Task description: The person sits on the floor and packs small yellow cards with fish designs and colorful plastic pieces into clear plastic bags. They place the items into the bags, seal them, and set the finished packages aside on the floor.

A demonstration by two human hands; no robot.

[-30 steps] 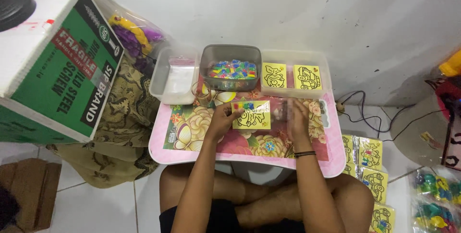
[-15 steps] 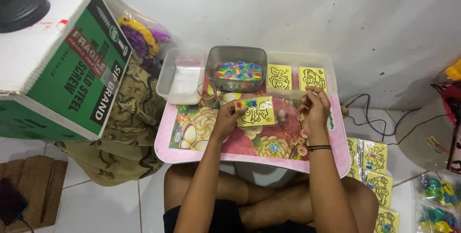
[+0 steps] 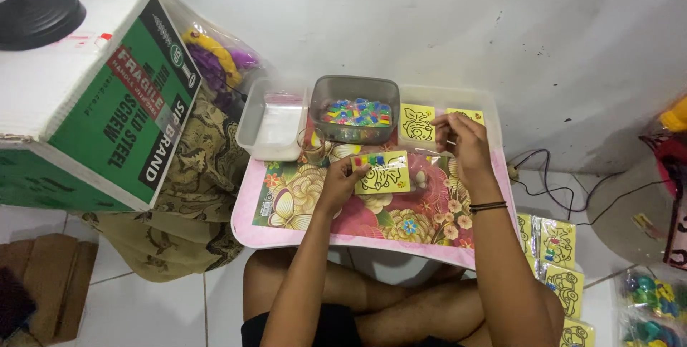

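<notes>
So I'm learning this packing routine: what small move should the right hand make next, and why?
Probably lower the right hand to the yellow card that the left hand pins on the floral tray table. The right hand is raised above the tray, seemingly pinching something small, and the card lies flat below.

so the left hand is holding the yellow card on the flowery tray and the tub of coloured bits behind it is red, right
Not quite. In the head view the tub of coloured bits is grey, not red. The rest stands: the left hand holds the yellow card on the flowery tray, and the tub sits behind it.
</notes>
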